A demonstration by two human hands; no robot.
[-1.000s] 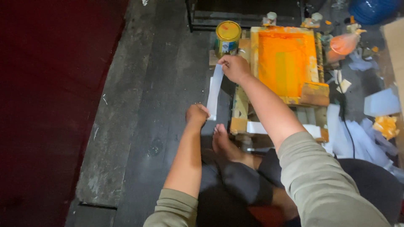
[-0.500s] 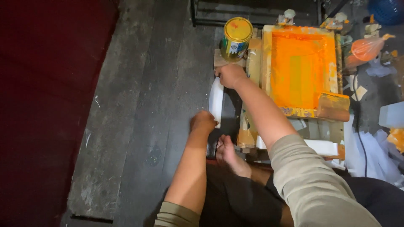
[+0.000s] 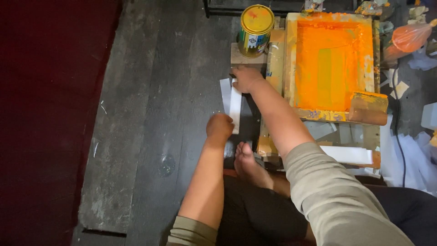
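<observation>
White paper strip (image 3: 235, 105) is held flat on the floor (image 3: 150, 114) beside the orange printing screen (image 3: 332, 64): far end pinched by right hand (image 3: 246, 78), near end by left hand (image 3: 219, 127). Light, floppy, likely creased easily; best gripped at ends.

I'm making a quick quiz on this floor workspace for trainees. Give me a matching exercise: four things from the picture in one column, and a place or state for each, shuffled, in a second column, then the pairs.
Things
1. round tin can with yellow lid
2. white paper strip
3. wooden-framed printing screen coated in orange ink
4. orange-stained wooden squeegee block

Places or states
A. resting at the frame's near right corner
B. held at both ends by the left hand and right hand
C. standing on a small wooden board, left of the frame
D. lying flat, right of the right forearm

Pairs: 1-C, 2-B, 3-D, 4-A
</observation>
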